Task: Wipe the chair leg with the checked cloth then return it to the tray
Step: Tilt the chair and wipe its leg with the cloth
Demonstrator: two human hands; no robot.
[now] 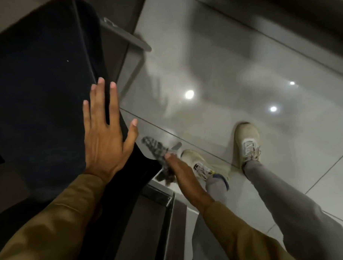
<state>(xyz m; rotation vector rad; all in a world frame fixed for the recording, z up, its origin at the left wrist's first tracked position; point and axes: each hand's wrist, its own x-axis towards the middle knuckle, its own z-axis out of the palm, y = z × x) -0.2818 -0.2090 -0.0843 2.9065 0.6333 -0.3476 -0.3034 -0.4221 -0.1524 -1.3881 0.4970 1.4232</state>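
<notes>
I look down past a dark blue chair seat [39, 85]. My left hand [106, 132] lies flat on the seat's right edge, fingers spread, holding nothing. Below the seat, my right hand [180, 172] grips the black-and-white checked cloth [155, 149]. The cloth is wrapped around a grey chair leg [177, 145], whose tip shows just beyond it near the floor. Another grey chair leg [124, 34] slants out at the top. No tray is in view.
The floor [242, 69] is glossy grey tile with ceiling-light reflections. My two feet in pale trainers [247, 142] stand to the right of the chair, one right beside the cloth. A dark framed panel edge [159, 196] sits under the seat's near corner.
</notes>
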